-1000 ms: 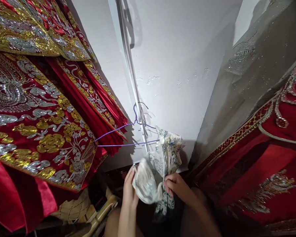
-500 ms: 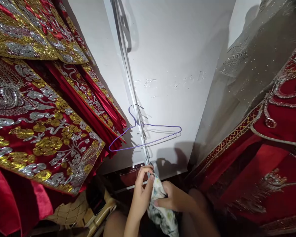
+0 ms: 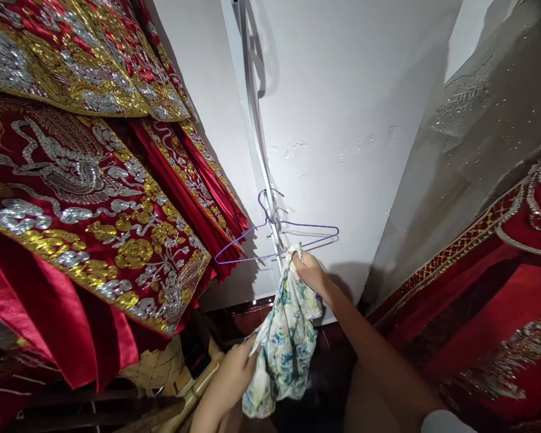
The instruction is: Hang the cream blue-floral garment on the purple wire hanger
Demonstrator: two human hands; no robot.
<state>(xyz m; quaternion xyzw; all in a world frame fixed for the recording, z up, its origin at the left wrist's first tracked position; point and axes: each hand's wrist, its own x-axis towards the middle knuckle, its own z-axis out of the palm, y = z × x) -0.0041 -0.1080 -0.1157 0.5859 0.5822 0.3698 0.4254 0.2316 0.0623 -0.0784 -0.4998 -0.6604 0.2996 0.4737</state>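
By the hanger (image 3: 267, 221) | right grip (image 3: 311, 273) pinching cloth's (image 3: 291, 337) top, left grip (image 3: 234, 373) its side | positioning step, I guess | next likely wants steadiness

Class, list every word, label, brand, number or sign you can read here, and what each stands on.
No readable text anywhere.
White wall: small rough marks, no legible letters.
Floral cloth: printed pattern only.
Red embroidered garment: silver and gold motifs, no lettering.
Purple hanger: no visible label.
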